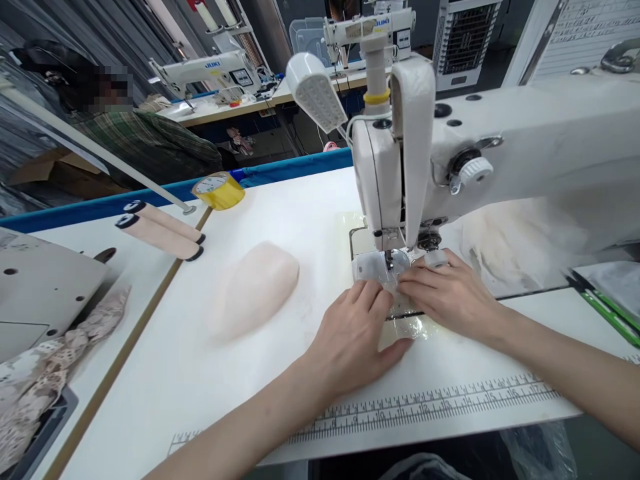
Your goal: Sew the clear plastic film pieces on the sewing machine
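Observation:
Both my hands work at the needle area of a white sewing machine (380,160). My left hand (357,333) lies on the bed just left of the presser foot (389,259), fingertips bent down and thumb spread away. Right of the foot, my right hand (447,293) has its fingers pressed together close to the needle. Whatever lies under those fingers is hidden. A greyish, see-through flat piece (367,267) shows beside the foot; I cannot tell if it is fabric or part of the machine. To the left, a pale peach, cup-shaped fabric piece (263,287) rests on the white table (280,373).
Two peach thread spools (163,233) and a yellow tape roll (220,191) are at the left. Sheer pale fabric (515,247) sits under the machine arm, near green-handled tools (605,307). Lace fabric (55,367) lies far left. A person (145,143) sits beyond the table.

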